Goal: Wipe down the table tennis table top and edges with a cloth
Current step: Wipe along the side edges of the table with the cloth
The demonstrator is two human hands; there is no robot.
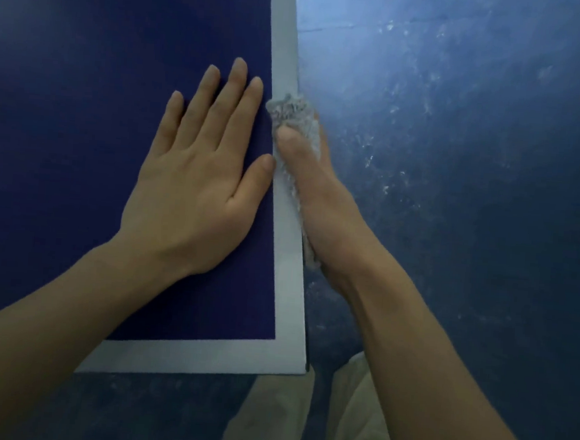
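Right hand [321, 194] grips a pale grey cloth [294, 117] against the right side edge of the dark blue surface [86, 68]; the thumb lies on top over the white border line [288, 271], while the other fingers are hidden below the edge. Cloth bunches out ahead of the thumb, and a strip of it runs back under the palm along the edge. Left hand [195, 182] rests flat and open, palm down, on the blue area just beside the border line, its 4 fingers spread and pointing away from the person, thumb tip close to the cloth. Near corner of the surface sits between the 2 forearms. Light-coloured trousers [267, 421] and a mottled blue floor [474, 164] appear beyond the edge.
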